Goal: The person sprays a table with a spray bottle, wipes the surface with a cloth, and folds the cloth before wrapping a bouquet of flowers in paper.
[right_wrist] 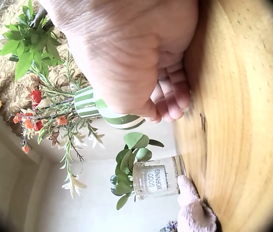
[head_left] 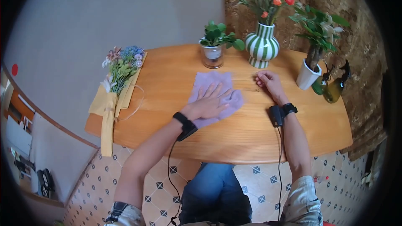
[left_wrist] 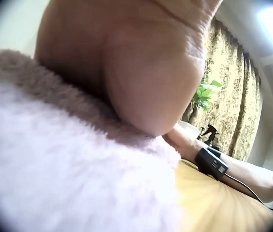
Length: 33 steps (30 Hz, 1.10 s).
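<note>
A fuzzy lilac cloth [head_left: 213,79] lies on the wooden table, its right side bunched up. Spread flat on top of it, my left hand [head_left: 209,102] presses down with straight fingers. In the left wrist view the heel of that hand sinks into the cloth's pile [left_wrist: 73,164]. To the right, my right hand [head_left: 270,84] rests on the tabletop with loosely curled fingers and nothing held. Small dark bits [right_wrist: 203,122] lie on the wood close to its fingertips, seen in the right wrist view.
Along the back stand a glass-potted plant [head_left: 212,52], a green-striped vase [head_left: 262,46] of flowers and a white-potted plant [head_left: 308,75]. An amber spray bottle [head_left: 333,91] is at the right. A wrapped bouquet [head_left: 121,73] overhangs the left edge. Cables hang from both wrists.
</note>
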{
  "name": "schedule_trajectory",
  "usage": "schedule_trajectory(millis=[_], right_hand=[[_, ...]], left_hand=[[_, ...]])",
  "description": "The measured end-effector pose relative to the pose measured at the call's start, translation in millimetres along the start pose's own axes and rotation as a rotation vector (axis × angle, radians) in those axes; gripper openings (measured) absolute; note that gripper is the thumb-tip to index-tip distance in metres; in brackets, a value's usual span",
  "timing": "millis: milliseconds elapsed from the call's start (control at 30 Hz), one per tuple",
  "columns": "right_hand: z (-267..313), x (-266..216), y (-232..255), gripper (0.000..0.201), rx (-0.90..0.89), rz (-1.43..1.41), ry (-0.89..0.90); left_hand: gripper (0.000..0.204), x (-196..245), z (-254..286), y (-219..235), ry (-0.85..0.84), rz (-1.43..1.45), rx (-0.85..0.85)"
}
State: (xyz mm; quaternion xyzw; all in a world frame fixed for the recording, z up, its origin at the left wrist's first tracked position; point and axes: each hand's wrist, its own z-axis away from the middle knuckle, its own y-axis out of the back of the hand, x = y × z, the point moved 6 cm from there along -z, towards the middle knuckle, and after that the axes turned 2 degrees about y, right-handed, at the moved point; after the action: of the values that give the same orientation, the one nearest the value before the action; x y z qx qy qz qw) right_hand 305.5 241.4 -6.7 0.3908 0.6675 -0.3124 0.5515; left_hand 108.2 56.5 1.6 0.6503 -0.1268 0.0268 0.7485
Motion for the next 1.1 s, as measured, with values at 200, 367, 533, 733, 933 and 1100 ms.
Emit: schedule_trajectory(millis=[200,367,533,733,933,1100], right_hand=[[-3,2,-3,0.018,-0.044,0.032,0.005],[-2,2,-6,0.019,-0.042,0.05,-0.019],[-2,0,-1,0.02,-0.039,0.022,-0.001],[0,-2,0,0.02,-0.017,0.018,-0.006],[2,-3,-1,0.02,-0.028,0.049,-0.022],[3,-7,-5,0.018,-0.007,0.059,-0.021]], left_hand=[[0.062,39,41,15,-0.103,0.018,-0.204],[0.063,95,21,-8,-0.349,0.067,-0.161],[0.067,93,-14,-4,-0.311,0.127,-0.19],[0.07,32,-39,3,-0.251,0.248,-0.06],[0.064,-17,-39,18,-0.214,1.24,-0.045],[0.06,-56,-36,20,-0.134,2.036,-0.03]])
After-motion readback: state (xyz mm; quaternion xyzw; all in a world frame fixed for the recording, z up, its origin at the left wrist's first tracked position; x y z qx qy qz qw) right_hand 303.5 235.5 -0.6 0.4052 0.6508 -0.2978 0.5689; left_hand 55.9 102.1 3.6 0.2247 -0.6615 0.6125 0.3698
